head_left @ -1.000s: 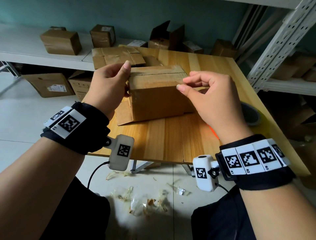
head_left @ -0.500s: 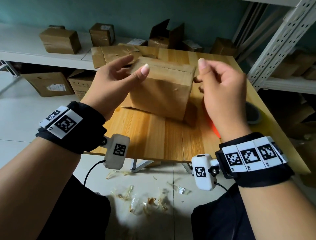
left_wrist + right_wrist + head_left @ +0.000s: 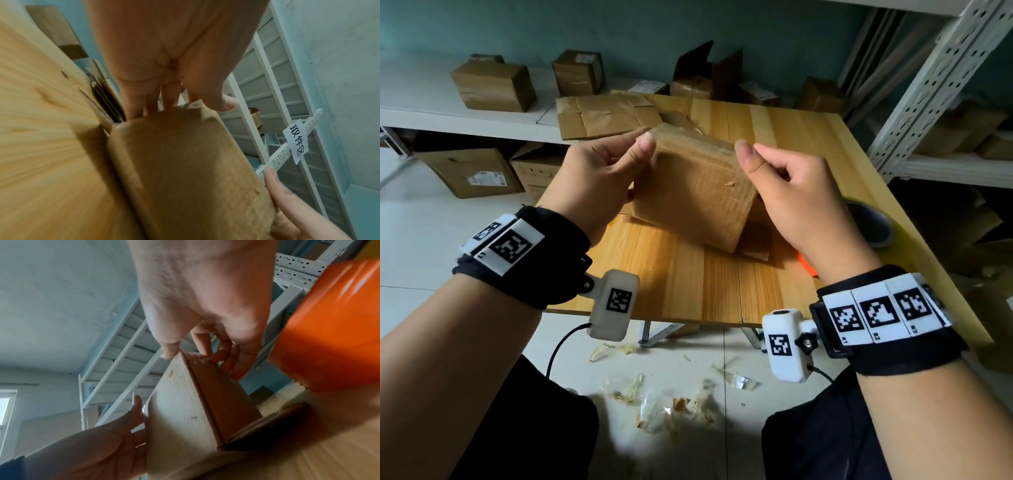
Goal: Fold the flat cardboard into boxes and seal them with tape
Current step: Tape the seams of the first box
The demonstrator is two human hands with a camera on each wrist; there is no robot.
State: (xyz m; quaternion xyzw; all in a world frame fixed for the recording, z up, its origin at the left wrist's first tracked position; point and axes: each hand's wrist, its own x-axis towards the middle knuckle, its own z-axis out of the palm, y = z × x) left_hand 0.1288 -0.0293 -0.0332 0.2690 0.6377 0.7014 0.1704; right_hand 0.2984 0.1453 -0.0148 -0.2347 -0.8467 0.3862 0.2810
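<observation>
A brown cardboard box [image 3: 695,195] stands tilted on the wooden table [image 3: 688,284], its lower edge on the wood and a flap sticking out beneath it on the right. My left hand [image 3: 642,144] pinches its upper left corner, thumb on the near face and fingers behind. At the upper right corner my right hand [image 3: 748,152] grips with the thumb in front and curled fingers on the side. The left wrist view shows the box [image 3: 185,170] under my left hand [image 3: 185,104]. The right wrist view shows my right hand [image 3: 195,356] on the box [image 3: 180,410].
A grey tape roll [image 3: 869,226] lies near the table's right edge, with an orange tool [image 3: 808,265] just under my right wrist. Flat cardboard [image 3: 602,114] lies at the table's far left. Sealed boxes [image 3: 493,85] stand on the white shelf; metal racking [image 3: 928,85] rises at the right.
The box has been lifted from flat on the table and tipped up onto its lower edge. Both hands have shifted to its upper corners.
</observation>
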